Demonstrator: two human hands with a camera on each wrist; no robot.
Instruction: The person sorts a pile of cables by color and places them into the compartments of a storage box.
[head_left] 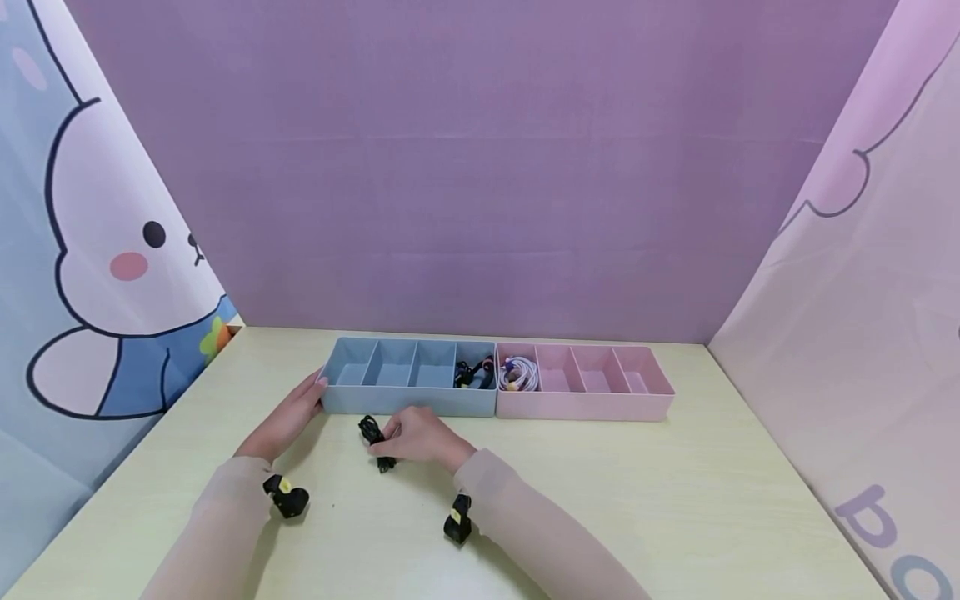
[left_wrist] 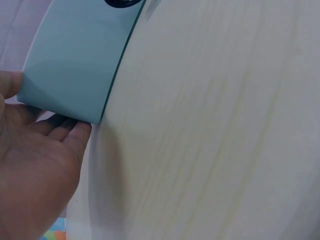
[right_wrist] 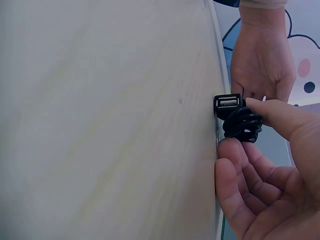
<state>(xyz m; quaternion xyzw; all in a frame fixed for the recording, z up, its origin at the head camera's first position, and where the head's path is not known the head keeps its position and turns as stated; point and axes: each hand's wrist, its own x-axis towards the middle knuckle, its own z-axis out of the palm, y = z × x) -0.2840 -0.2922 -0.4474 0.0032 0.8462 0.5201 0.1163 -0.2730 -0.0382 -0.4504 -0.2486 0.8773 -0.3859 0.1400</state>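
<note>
My right hand (head_left: 422,435) pinches a coiled black USB cable (head_left: 372,432) between thumb and fingers, just in front of the blue divided box (head_left: 420,402). The right wrist view shows the cable's USB socket end (right_wrist: 228,103) facing the camera, its coil bundled beside the thumb tip. My left hand (head_left: 291,412) rests against the left end of the blue box. In the left wrist view its fingers (left_wrist: 76,137) lie along the end wall, with the thumb at the upper edge. Black cables (head_left: 474,373) sit in the box's rightmost compartment.
A pink divided box (head_left: 585,407) adjoins the blue one on the right, with a coiled white cable (head_left: 519,374) in its leftmost compartment. Both stand on a pale wooden table (head_left: 720,500). A purple backdrop (head_left: 480,167) rises behind, and printed cloths flank the sides.
</note>
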